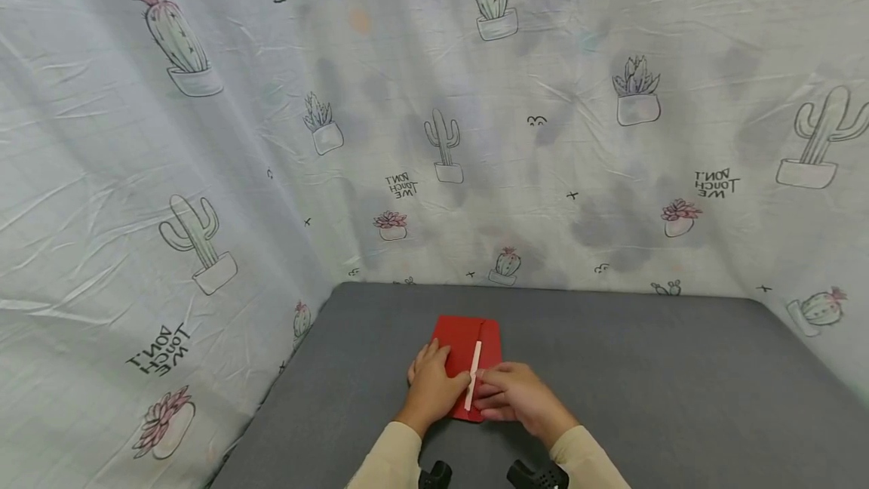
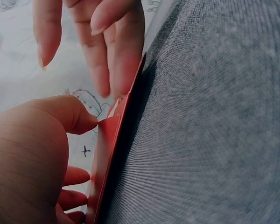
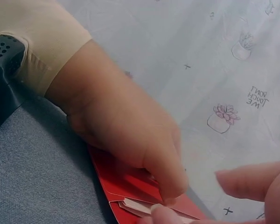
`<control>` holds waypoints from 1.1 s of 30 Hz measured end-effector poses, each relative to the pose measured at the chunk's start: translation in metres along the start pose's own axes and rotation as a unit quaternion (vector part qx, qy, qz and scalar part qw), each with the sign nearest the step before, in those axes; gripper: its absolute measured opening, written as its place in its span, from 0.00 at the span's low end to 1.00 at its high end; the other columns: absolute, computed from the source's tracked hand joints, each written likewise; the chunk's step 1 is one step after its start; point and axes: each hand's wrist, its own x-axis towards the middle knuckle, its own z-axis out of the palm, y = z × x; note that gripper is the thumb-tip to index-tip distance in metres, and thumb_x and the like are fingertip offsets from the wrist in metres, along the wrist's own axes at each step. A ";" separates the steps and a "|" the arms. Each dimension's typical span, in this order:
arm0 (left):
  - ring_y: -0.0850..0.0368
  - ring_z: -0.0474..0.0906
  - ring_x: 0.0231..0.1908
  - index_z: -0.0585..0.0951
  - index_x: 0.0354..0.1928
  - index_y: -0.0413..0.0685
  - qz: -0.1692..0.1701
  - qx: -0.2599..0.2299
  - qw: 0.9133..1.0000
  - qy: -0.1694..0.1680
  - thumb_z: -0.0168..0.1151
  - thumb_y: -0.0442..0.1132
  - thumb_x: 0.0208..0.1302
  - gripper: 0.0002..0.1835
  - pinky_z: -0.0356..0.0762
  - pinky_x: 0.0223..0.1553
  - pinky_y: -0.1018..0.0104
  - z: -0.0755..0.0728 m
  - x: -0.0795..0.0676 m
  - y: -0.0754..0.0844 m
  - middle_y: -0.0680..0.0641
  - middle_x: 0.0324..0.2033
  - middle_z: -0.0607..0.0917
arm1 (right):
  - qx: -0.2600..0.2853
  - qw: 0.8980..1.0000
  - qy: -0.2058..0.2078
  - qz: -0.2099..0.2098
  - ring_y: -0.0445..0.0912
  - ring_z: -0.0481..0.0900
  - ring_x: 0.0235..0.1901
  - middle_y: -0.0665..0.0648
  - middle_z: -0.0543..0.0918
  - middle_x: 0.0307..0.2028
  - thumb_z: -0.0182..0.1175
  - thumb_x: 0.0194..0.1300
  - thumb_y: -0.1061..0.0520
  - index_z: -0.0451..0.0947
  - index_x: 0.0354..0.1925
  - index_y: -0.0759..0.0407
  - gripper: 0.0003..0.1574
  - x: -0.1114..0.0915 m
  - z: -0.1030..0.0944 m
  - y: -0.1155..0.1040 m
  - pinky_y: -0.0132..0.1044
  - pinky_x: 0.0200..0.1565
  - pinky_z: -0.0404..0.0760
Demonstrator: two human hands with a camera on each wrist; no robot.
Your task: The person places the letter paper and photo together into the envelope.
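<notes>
A red envelope lies flat on the grey table, with a narrow white strip showing along its opening near the right side. In the right wrist view this strip looks like white paper in the pocket's mouth. My left hand rests on the envelope's left part, fingers spread, with the thumb at the lip of the pocket. On the other side, my right hand has its fingertips at the strip and over the right flap. Its thumb stands apart from the fingers.
The grey tabletop extends around the envelope on all sides. Behind and to the left hangs a pale curtain printed with potted cacti and mirrored lettering. Dark wrist devices sit by both cream sleeves.
</notes>
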 end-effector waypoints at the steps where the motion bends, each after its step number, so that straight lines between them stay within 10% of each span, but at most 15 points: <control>1: 0.39 0.52 0.67 0.73 0.62 0.40 0.001 0.002 1.000 0.002 0.63 0.50 0.55 0.34 0.43 0.62 0.36 0.000 0.000 0.000 0.37 0.67 0.64 | 0.001 1.000 0.004 -0.004 0.58 0.83 0.40 0.70 0.79 0.46 0.61 0.65 0.46 0.63 0.59 0.76 0.40 0.000 0.000 -0.001 0.45 0.37 0.82; 22: 0.38 0.54 0.66 0.73 0.62 0.39 0.008 -0.005 1.000 0.006 0.63 0.51 0.55 0.35 0.43 0.61 0.35 -0.001 -0.003 0.000 0.37 0.66 0.64 | 0.077 0.996 -0.040 -0.027 0.63 0.77 0.50 0.69 0.77 0.51 0.55 0.69 0.46 0.56 0.66 0.74 0.42 0.003 -0.003 0.009 0.50 0.45 0.79; 33: 0.38 0.52 0.66 0.72 0.63 0.40 0.024 -0.015 0.999 -0.017 0.62 0.48 0.55 0.34 0.43 0.59 0.36 0.008 -0.006 0.005 0.37 0.67 0.62 | -0.018 0.994 0.099 -0.045 0.58 0.81 0.45 0.68 0.79 0.50 0.59 0.65 0.41 0.67 0.59 0.70 0.39 -0.025 -0.041 -0.003 0.46 0.40 0.80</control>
